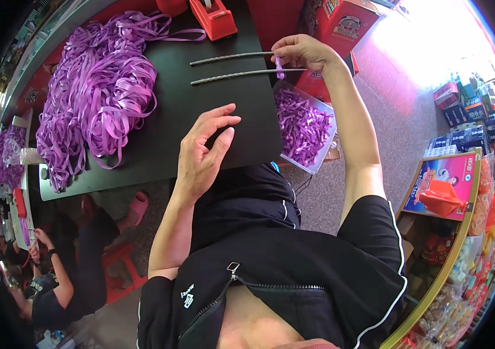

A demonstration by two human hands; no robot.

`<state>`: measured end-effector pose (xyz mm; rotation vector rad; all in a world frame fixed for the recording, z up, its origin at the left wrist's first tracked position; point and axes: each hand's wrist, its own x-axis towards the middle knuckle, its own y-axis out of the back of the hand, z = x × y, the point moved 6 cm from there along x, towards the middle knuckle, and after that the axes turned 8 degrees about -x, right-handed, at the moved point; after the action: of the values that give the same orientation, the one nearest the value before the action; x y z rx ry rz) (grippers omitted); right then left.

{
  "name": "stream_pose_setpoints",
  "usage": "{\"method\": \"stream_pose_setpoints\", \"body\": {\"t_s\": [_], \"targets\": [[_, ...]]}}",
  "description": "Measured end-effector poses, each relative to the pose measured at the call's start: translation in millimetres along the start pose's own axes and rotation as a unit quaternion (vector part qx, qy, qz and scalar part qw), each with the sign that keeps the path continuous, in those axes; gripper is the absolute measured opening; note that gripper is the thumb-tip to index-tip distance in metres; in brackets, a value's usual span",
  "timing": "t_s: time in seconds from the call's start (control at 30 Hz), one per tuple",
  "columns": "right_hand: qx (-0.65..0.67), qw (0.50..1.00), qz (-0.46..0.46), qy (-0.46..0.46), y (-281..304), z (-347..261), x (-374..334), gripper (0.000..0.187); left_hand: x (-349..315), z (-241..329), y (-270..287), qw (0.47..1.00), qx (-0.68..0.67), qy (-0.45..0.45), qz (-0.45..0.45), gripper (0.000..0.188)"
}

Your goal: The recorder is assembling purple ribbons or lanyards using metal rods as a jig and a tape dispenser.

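Observation:
My right hand (304, 53) is at the table's right edge, its thumb and fingers pinched together. A short piece of purple ribbon (280, 71) hangs from those fingertips, against two thin grey metal rods (231, 77). Both rods have spiral left parts and smooth right parts, and lie about level, one nearer than the other. Whether the ribbon loops around a rod I cannot tell. Over the dark table (247, 131), my left hand (203, 148) has its fingers stretched forward and apart, holding nothing. A big tangled heap of purple ribbon (102, 87) covers the table's left side.
Below the table's right edge stands a clear plastic bin (330, 139) full of short purple ribbon pieces. A red tape dispenser (218, 22) sits at the back. Red boxes (343, 23) stand beyond my right hand. Another person (55, 285) works with purple ribbon at far left.

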<state>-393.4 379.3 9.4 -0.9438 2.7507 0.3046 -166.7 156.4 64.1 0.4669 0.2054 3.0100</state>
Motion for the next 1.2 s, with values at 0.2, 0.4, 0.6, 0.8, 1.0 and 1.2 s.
{"method": "stream_pose_setpoints", "body": {"t_s": [0.2, 0.4, 0.6, 0.8, 1.0, 1.2], "targets": [[0.059, 0.989, 0.083, -0.103, 8, 26, -38, 0.036, 2, -2, 1, 1.000, -0.030, 0.002, -0.003, 0.019], [0.068, 0.997, 0.007, -0.040, -30, 23, -42, 0.031, 2, -3, 1, 0.999, -0.043, 0.010, -0.002, 0.018], [0.015, 0.999, 0.023, -0.044, -32, 17, -36, 0.023, 1, -5, 3, 0.999, -0.047, 0.007, 0.000, 0.016], [-0.025, 0.998, 0.025, -0.054, -18, 15, -47, 0.027, -1, -1, 1, 0.997, -0.067, 0.026, -0.014, 0.016], [-0.069, 0.976, 0.191, -0.077, 17, 0, -53, 0.042, -1, -2, 2, 0.999, -0.053, 0.011, -0.001, 0.016], [0.008, 0.998, 0.057, 0.017, -16, -11, -22, 0.029, 0, 2, 3, 0.999, -0.037, -0.001, -0.004, 0.016]]}}
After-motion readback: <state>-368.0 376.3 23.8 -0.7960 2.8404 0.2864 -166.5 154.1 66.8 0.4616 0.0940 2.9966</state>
